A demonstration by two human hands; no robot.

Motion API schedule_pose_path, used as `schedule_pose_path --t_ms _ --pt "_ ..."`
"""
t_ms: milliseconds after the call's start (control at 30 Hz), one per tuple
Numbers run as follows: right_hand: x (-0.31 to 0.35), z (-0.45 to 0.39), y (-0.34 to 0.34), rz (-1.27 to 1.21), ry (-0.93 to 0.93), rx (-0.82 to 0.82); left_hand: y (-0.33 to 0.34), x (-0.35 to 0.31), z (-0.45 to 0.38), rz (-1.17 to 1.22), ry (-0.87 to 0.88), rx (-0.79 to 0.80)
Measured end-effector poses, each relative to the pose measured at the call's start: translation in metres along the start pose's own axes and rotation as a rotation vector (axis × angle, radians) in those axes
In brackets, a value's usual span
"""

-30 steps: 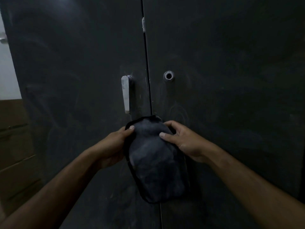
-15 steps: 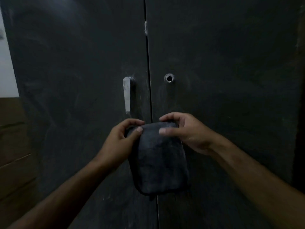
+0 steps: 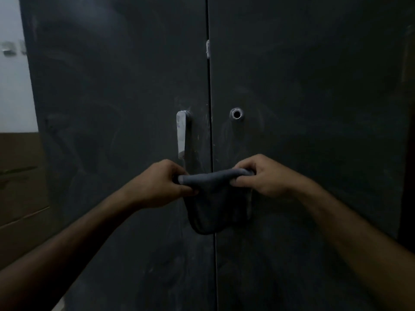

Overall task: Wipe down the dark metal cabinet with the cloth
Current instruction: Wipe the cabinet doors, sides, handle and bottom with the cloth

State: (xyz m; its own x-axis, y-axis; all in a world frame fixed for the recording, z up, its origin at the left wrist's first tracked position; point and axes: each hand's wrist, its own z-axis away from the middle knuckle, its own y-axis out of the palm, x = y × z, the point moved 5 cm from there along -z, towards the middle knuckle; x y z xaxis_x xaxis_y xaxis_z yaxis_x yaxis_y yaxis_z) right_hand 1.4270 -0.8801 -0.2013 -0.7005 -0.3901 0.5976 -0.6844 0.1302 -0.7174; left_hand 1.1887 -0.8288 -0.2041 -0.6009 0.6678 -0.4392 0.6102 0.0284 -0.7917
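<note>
The dark metal cabinet [image 3: 314,108] fills the view, its two doors closed and smeared with dusty streaks. A grey cloth [image 3: 215,198] hangs folded in front of the door seam, just below the handle. My left hand [image 3: 164,185] grips its upper left corner and my right hand [image 3: 262,176] grips its upper right corner, pulling the top edge taut between them. The lower part of the cloth droops in a rounded fold. I cannot tell whether the cloth touches the doors.
A silver lever handle [image 3: 181,133] sits on the left door and a round keyhole [image 3: 236,114] on the right door. A pale wall [image 3: 13,90] and brown panelling [image 3: 20,176] lie left of the cabinet.
Both hands folded the cloth shorter and drew apart, stretching its top edge. The cloth hung longer before.
</note>
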Motion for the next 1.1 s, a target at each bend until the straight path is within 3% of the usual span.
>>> schedule_pose_path --t_ms 67,133,200,267,333,467,533,600,700,800,967,1033,1100 --pt "0.001 0.000 0.002 -0.388 0.039 -0.021 -0.009 0.008 -0.001 0.152 -0.043 -0.022" --pt "0.004 -0.002 0.005 -0.684 0.057 -0.104 -0.003 0.011 0.001 0.616 -0.087 0.011" --pt "0.007 -0.005 0.016 -0.815 0.075 -0.184 0.017 0.011 0.006 1.087 -0.148 0.126" --pt "0.011 -0.009 0.025 -0.789 0.114 -0.267 0.036 0.005 0.012 1.281 -0.116 0.225" --pt "0.012 -0.008 0.031 -0.791 0.160 -0.262 0.042 0.006 0.013 1.238 -0.085 0.169" --pt "0.020 0.004 0.029 -0.961 0.130 0.056 0.032 0.016 0.009 1.206 -0.128 0.007" --pt "0.022 0.003 0.024 -0.983 0.047 0.048 0.017 0.016 0.005 1.191 -0.071 -0.012" --pt "0.023 -0.003 0.014 -0.981 -0.087 -0.067 0.001 0.014 0.001 1.129 0.038 0.004" --pt "0.025 -0.003 0.008 -0.734 -0.231 -0.070 -0.007 0.015 0.001 1.036 0.065 0.143" --pt "0.016 0.003 0.018 -0.588 -0.169 0.084 -0.007 0.021 0.006 0.913 0.047 0.345" --pt "0.011 0.004 0.018 -0.767 -0.084 0.282 -0.013 0.019 0.015 0.921 0.082 0.574" --pt "0.017 0.001 0.018 -0.801 -0.071 0.364 -0.017 0.018 0.013 0.696 0.097 0.414" --pt "0.025 -0.007 0.022 -0.710 -0.096 0.336 -0.023 0.014 0.012 0.391 0.111 0.210"
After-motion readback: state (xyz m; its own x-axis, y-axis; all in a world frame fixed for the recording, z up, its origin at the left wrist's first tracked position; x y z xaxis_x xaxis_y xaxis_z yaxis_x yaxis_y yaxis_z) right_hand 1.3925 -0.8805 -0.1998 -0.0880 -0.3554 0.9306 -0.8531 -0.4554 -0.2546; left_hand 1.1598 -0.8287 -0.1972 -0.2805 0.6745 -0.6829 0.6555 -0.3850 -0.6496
